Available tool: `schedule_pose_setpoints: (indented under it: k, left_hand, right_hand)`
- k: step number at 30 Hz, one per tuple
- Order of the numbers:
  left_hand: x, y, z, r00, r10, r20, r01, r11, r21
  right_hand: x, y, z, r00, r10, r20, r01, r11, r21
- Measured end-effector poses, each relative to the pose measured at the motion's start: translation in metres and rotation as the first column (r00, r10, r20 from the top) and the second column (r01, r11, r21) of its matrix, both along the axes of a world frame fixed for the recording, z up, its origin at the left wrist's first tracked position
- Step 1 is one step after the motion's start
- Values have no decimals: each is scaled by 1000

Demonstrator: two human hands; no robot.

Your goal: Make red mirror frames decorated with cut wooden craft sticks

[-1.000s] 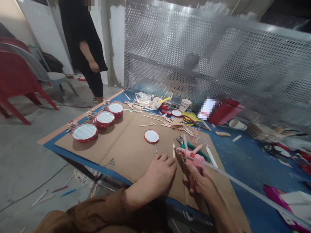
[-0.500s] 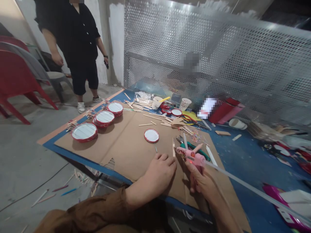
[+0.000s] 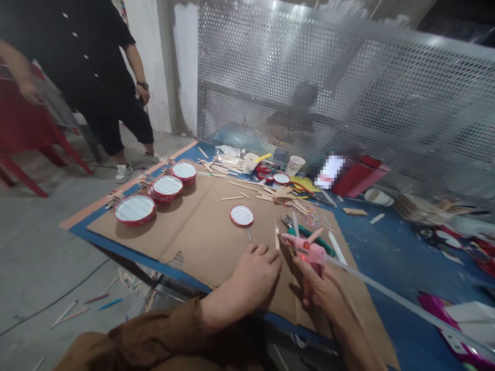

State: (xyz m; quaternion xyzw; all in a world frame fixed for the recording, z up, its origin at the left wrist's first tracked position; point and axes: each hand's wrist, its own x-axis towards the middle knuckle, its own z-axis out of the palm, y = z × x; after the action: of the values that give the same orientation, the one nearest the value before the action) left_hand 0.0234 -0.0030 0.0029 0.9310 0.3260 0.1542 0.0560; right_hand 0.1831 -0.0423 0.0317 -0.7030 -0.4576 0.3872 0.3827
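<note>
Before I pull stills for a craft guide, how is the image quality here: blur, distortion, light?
Head view: the centre is fairly sharp, with the right hand on the pink glue gun and the left hand flat on the cardboard; wide-angle stretch smears the right edge; the perforated metal screen catches pale glare; lighting is soft and dim, shadows faint.

1. Three large red-rimmed lids (image 3: 135,210) (image 3: 166,188) (image 3: 184,172) are sitting in a row at the left of the frame.
2. Two smaller red-rimmed lids (image 3: 242,215) (image 3: 281,179) are lying nearer the middle.
3. One pink glue gun (image 3: 307,250) is showing, lower middle.
4. Two paper cups (image 3: 249,163) (image 3: 294,166) are standing at the upper middle.
5. The loose wooden sticks are lying too scattered to count.
</note>
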Motion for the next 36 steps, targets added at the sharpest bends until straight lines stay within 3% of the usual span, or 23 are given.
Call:
schedule_pose_setpoints:
  k: [9, 12, 16, 27, 36]
  left_hand:
    - [1, -1, 0, 1000, 6, 16, -6, 1000, -1]
    - [1, -1, 0, 1000, 7, 15, -7, 1000, -5]
    - [0, -1, 0, 1000, 2, 13, -2, 1000, -8]
    - [-3, -3, 5, 999, -21, -33, 21, 1000, -1]
    - [-2, -2, 4, 999, -22, -34, 21, 1000, -8]
  right_hand:
    - [0, -3, 5, 999, 49, -4, -49, 999, 9]
    - [1, -5, 5, 996, 62, -71, -63, 998, -5]
    - [1, -7, 3, 990, 30, -137, -34, 999, -31]
    - [0, -7, 1, 993, -25, -112, 26, 1000, 8]
    - [-4, -11, -12, 978, -109, -178, 103, 994, -40]
